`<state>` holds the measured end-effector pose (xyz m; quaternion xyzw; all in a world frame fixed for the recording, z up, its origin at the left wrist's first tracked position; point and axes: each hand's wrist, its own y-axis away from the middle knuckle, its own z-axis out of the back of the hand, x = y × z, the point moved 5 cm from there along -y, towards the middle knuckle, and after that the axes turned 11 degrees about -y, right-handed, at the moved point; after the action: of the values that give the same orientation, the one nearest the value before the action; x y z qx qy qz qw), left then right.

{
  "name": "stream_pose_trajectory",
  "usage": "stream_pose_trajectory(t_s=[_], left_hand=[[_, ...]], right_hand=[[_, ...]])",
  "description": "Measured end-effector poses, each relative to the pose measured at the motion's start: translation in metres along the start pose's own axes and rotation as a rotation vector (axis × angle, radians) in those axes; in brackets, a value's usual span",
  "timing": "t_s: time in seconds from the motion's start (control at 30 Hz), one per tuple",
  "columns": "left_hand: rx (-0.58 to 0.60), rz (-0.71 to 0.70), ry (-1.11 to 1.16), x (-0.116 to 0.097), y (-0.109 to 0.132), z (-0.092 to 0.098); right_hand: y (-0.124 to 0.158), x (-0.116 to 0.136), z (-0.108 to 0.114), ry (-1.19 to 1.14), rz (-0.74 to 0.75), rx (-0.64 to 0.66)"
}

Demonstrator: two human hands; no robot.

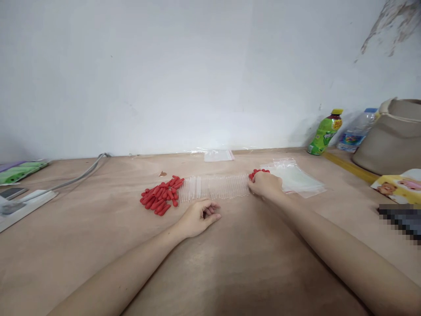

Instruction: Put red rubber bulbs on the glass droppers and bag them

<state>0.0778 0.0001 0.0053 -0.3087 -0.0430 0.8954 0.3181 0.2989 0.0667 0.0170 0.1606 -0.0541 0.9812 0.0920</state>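
A row of slim clear glass tubes [215,187], like dropper pipettes, lies side by side across the middle of the table. Left of it is a heap of red rubber bulbs [159,195]. My left hand [201,217] rests on the table just in front of the row, fingers loosely curled, thumb apart, nothing in it. At the row's right end, my right hand [264,184] is closed with its fingertips down by the last tubes. More red bulbs [261,171] show just behind it. Whatever its fingers hold is hidden.
Clear zip bags [299,177] lie right of my right hand, and another bag [219,155] lies by the wall. A green drink bottle [325,132], a water bottle [358,130] and a grey-brown container [390,138] stand at the right. A cable [82,174] and power strip [33,204] are at the left.
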Motion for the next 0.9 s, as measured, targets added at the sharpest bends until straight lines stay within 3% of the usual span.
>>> stream_pose_trajectory(t_s=[0.23,0.37,0.47,0.57,0.7,0.77,0.9], left_hand=[[0.003,-0.012,-0.006,-0.001,0.001,0.000],[-0.064,-0.027,-0.035,-0.005,0.002,0.002],[-0.248,0.017,-0.183,-0.002,-0.001,0.023],[-0.388,0.131,-0.404,0.015,-0.009,0.061],[-0.332,0.386,-0.729,0.055,-0.022,0.106],[-0.224,0.512,-0.820,0.075,-0.028,0.115],[-0.138,0.600,-0.844,0.095,-0.040,0.115]], right_hand=[[-0.013,0.009,-0.008,0.027,-0.012,0.046],[0.001,0.015,0.000,0.006,0.062,0.008],[0.027,0.024,0.005,-0.033,0.262,-0.031],[0.062,0.033,0.001,-0.176,0.630,-0.083],[0.090,0.031,-0.005,-0.343,0.833,-0.175],[0.096,0.032,-0.003,-0.364,0.855,-0.206],[0.099,0.037,0.006,-0.316,0.851,-0.235]])
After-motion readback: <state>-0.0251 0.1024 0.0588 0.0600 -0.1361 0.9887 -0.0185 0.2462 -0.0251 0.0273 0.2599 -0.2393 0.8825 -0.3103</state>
